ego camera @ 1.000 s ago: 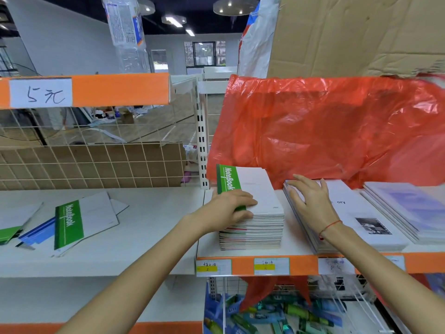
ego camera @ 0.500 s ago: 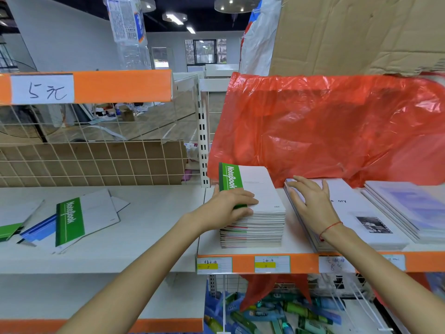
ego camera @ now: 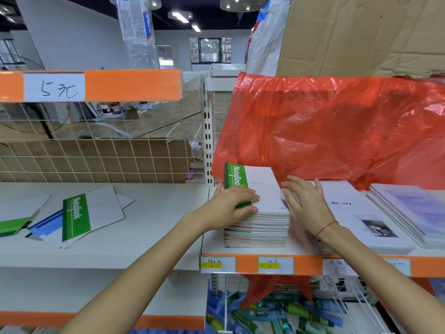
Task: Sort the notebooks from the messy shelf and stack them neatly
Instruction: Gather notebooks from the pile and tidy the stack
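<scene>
A tall stack of notebooks stands on the right shelf, topped by a white notebook with a green "NoteBook" band. My left hand lies on the stack's near left corner, its fingers curled over the top cover and left edge. My right hand rests flat with straight fingers at the stack's right side, partly on the white "Memory" notebook pile. On the left shelf lie loose notebooks, one green-banded over a blue one, another green one at the left edge.
A further pile of pale blue notebooks sits at the far right. A red plastic sheet hangs behind the piles under cardboard. A wire grid backs the left shelf. Pens fill a bin below.
My right hand has slid left from the Memory pile to the stack's right side. My left hand stays on the stack. The view has shifted slightly.
</scene>
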{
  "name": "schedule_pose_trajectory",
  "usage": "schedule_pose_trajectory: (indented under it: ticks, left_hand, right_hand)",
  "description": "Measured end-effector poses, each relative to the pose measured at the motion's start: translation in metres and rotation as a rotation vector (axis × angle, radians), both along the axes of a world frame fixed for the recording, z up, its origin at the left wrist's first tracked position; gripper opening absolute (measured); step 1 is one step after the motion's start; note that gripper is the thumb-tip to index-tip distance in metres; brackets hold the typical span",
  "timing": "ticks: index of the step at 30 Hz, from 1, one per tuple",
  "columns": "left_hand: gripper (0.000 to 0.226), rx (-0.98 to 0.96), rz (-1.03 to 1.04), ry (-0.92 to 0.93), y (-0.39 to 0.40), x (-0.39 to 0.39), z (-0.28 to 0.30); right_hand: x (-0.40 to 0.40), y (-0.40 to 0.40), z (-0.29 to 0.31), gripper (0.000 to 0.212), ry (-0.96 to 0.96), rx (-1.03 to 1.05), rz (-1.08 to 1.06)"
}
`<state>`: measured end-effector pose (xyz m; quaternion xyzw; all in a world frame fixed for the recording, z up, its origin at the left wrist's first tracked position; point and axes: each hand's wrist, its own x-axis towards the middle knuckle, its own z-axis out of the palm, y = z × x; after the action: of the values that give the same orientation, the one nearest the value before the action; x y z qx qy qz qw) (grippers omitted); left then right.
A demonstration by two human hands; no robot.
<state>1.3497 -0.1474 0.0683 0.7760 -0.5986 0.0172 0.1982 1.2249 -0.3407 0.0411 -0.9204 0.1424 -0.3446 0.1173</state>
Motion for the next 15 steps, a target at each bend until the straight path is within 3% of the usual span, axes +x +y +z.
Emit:
schedule_pose_trajectory:
  ticks: [3,6,10,15]
  left_hand:
    - [0.039,-0.12,0.077,0.04,0.022,0.003,0.004]
    - [0.04,-0.18,0.22,0.056,0.06,0.018,0.002]
    - [0.042,-0.128,0.416,0.034,0.132,0.044,-0.006]
    - [0.055,-0.068,0.614,0.03,0.221,0.086,-0.03]
  right_hand:
    - [0.014,0.017,0.01,0.054,-0.013,-0.034,0.065]
    - [0.038,0.042,0.025,0.05,-0.06,-0.097,0.148]
    - [0.079,0.1,0.041,0.044,-0.098,-0.142,0.316]
    - [0.134,0.177,0.04,0.038,-0.002,-0.228,0.536]
